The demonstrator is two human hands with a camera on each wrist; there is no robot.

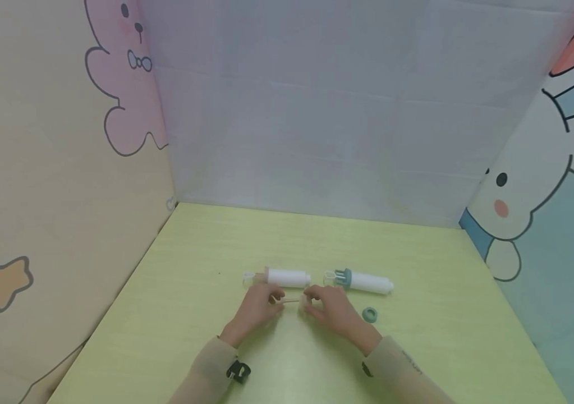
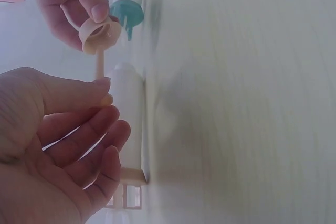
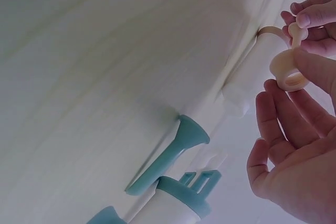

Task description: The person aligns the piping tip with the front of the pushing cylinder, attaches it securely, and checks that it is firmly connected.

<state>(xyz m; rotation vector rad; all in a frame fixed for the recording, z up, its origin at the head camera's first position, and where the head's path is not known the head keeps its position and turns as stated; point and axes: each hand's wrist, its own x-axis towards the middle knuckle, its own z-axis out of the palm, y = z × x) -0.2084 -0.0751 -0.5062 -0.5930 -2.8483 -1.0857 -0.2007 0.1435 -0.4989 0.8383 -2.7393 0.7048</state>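
spanning the lower centre, the peach piece [image 1: 291,301] lies stem leftward: the left hand [image 1: 259,303] pinches its knob [image 3: 295,28], the right hand [image 1: 335,308] pinches its ring [image 3: 283,65].

- Pale yellow-green table [image 1: 418,252], faintly streaked
- Greyish-white back wall [image 1: 287,123], lightly creased
- Beige left wall [image 1: 39,168] bearing a pink bear [image 1: 127,90] (bow tie included) and an orange star [image 1: 1,283]
- Right wall [image 1: 569,269], blue-green around a large white rabbit [image 1: 524,168]
- Soft light, gentle sheen

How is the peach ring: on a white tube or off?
Off: the right hand pinches the peach ring, apart from both white tubes in the head view.
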